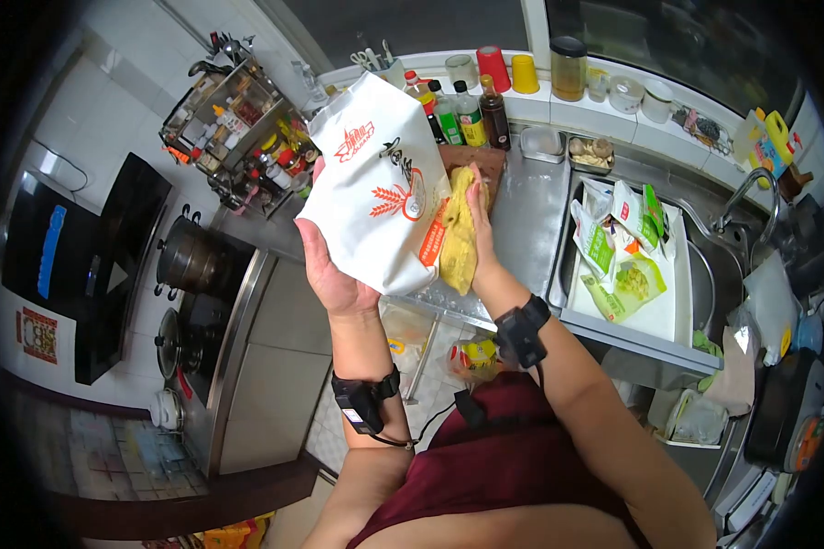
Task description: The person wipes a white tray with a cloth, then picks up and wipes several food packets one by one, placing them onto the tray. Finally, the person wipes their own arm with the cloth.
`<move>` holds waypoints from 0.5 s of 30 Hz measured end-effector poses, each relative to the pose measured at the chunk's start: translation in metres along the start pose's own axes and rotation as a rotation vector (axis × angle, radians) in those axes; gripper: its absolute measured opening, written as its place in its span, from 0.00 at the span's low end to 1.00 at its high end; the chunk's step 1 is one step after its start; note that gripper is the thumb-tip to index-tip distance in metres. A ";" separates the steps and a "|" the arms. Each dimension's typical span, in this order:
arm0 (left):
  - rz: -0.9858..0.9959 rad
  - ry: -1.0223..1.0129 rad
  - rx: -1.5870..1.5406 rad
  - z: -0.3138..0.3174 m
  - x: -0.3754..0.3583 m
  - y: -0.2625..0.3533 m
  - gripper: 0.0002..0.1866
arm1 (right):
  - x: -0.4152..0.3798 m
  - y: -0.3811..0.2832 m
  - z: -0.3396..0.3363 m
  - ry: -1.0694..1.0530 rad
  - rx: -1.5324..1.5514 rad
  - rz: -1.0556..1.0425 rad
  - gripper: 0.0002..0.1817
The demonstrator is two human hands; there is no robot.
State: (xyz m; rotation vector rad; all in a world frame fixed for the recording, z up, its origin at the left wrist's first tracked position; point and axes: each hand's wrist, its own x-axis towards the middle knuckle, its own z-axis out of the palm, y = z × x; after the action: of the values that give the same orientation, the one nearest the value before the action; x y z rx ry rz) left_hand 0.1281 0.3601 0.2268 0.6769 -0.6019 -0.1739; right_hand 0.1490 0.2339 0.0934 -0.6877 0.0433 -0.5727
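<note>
A white flour bag (375,197), printed with orange wheat ears, is held up above the counter, tilted. My left hand (339,274) supports it from below and the left side, thumb on the front and the other fingers mostly hidden behind it. On the bag's right side, my right hand (481,220) presses a crumpled yellow cloth (458,247) against it. Beyond the bag, part of a brown cutting board (476,165) lies on the steel counter.
Sauce bottles (470,114) line the back of the counter, below cups (492,69) on the windowsill. To the right, a white tray (677,274) with several food packets sits over the sink (714,242). A stove with pots (192,252) and a spice rack (229,123) are at the left.
</note>
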 end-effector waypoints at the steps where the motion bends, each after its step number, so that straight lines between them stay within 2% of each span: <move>1: 0.006 0.017 0.009 0.001 -0.001 0.000 0.36 | 0.001 0.001 -0.002 0.030 0.173 0.070 0.34; 4: 0.014 0.018 -0.019 0.001 0.003 0.004 0.34 | 0.002 -0.009 -0.003 -0.030 -0.045 0.117 0.29; 5: 0.009 -0.008 -0.063 -0.002 0.005 0.006 0.32 | 0.002 -0.010 0.002 0.001 -0.033 0.064 0.23; 6: 0.006 -0.033 -0.105 -0.004 0.005 0.006 0.30 | 0.002 -0.009 0.002 0.052 -0.080 0.008 0.23; 10: -0.012 0.057 0.206 -0.020 -0.005 0.007 0.41 | 0.015 -0.009 0.007 0.213 -0.181 -0.168 0.20; 11: -0.029 0.112 0.292 -0.028 -0.011 0.001 0.49 | 0.017 -0.013 0.008 0.251 -0.192 -0.191 0.19; 12: -0.051 -0.080 0.342 -0.051 -0.013 -0.004 0.52 | 0.019 -0.018 0.010 0.290 -0.204 -0.214 0.19; 15: -0.043 0.035 0.622 -0.048 -0.023 -0.026 0.48 | 0.023 -0.028 0.017 0.327 -0.249 -0.314 0.19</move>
State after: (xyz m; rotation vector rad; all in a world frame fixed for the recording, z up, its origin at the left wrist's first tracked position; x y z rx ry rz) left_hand 0.1377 0.3740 0.1700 1.2920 -0.6095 -0.0092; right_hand 0.1584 0.2145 0.1274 -0.8430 0.3203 -0.9895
